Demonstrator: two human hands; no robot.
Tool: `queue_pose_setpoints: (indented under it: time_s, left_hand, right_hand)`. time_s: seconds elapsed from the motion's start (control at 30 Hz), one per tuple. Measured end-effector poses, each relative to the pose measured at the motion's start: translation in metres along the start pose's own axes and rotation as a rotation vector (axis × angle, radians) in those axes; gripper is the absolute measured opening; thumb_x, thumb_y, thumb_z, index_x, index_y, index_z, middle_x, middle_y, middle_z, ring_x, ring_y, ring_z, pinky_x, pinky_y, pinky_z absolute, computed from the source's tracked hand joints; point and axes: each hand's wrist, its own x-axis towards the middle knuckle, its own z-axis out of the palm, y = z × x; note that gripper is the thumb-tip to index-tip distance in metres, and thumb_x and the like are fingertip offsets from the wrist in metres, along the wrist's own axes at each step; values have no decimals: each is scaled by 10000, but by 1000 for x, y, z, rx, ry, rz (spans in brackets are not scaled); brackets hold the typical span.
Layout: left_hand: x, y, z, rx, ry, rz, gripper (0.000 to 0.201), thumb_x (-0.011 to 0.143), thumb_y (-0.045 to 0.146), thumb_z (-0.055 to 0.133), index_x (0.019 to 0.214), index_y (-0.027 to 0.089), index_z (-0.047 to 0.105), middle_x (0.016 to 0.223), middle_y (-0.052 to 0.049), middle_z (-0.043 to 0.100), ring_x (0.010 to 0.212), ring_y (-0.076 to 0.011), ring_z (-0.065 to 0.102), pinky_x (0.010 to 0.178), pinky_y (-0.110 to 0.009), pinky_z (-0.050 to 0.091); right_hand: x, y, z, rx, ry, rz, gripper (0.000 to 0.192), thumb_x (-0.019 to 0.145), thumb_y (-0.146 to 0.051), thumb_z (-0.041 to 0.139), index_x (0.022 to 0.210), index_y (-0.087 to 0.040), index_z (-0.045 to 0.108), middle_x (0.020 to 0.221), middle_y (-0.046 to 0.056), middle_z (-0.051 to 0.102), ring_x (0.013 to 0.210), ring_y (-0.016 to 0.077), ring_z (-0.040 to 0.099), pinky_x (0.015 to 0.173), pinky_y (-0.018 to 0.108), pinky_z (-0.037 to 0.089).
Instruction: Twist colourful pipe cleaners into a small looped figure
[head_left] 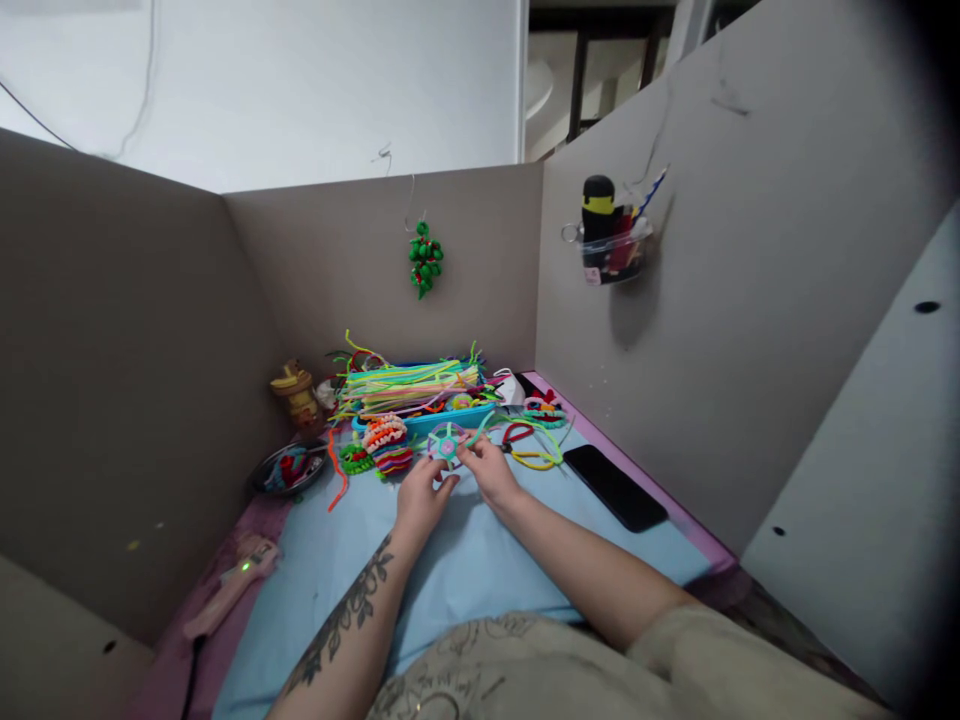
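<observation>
Light-blue cloth covers the surface (465,570) under both forearms. Left hand (420,497) and right hand (491,470) meet on a small pipe-cleaner wheel (448,443), fingers pinched on its rim from either side, just above the cloth. Right of them lies a black phone (615,487). Beyond, a blue tray (420,420) holds bundled pipe cleaners (405,383).

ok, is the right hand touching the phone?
Apart. In the head view the right hand is at the pipe-cleaner piece, and bare blue mat shows between it and the phone.
</observation>
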Motion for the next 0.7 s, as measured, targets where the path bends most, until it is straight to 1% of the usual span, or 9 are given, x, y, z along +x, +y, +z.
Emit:
queue_pose_setpoints:
  time_s: [0.13, 0.27, 0.33, 0.43, 0.53, 0.6, 0.7]
  left_hand:
    - [0, -1, -3, -23, 26, 26, 137, 801, 258, 497, 784, 189, 613, 719, -15, 525, 644, -118, 509, 595, -220, 375]
    - [0, 0, -4, -28, 43, 51, 152, 815, 255, 470, 791, 192, 606, 737, -20, 531, 670, -125, 512, 607, -226, 376]
    - [1, 0, -4, -56, 68, 26, 130, 802, 266, 488, 834, 196, 592, 700, -6, 521, 634, -123, 499, 596, -229, 376]
    - [1, 2, -3, -133, 165, -52, 196, 761, 310, 549, 916, 190, 533, 673, 17, 495, 577, -114, 463, 566, -228, 375]
    - [3, 3, -6, -183, 267, -88, 265, 726, 338, 589, 923, 185, 498, 743, 3, 494, 613, -115, 457, 591, -235, 386]
    - [4, 3, -7, -201, 274, -101, 291, 719, 345, 595, 945, 186, 503, 719, 9, 472, 615, -118, 451, 601, -240, 385]
    - [5, 1, -7, -240, 235, -135, 326, 724, 341, 589, 997, 185, 502, 680, 24, 455, 582, -110, 433, 583, -233, 374]
  right_hand:
    - [1, -6, -1, -6, -2, -3, 321, 679, -445, 636, 560, -159, 552, 1081, 88, 535, 1023, 210, 485, 879, 324, 357]
    - [2, -9, -2, 3, -6, -10, 328, 685, -437, 631, 545, -155, 539, 1065, 90, 531, 1015, 210, 486, 858, 328, 373]
    - [3, -10, -4, -22, 7, -21, 324, 693, -429, 624, 541, -158, 533, 1043, 85, 534, 1025, 213, 484, 868, 332, 371]
    - [4, -11, -7, -113, -8, -62, 263, 708, -401, 612, 601, -165, 573, 1031, 78, 530, 1032, 215, 490, 886, 339, 371]
    - [4, -12, -9, -237, -112, -119, 147, 710, -330, 619, 727, -185, 632, 1036, 71, 536, 1033, 213, 493, 881, 339, 388]
    - [4, -12, -9, -290, -167, -146, 102, 712, -289, 615, 748, -197, 641, 1012, 65, 555, 1046, 212, 490, 884, 340, 391]
    - [4, -10, -9, -310, -166, -152, 82, 725, -267, 598, 733, -196, 638, 985, 60, 570, 1055, 209, 497, 882, 334, 395]
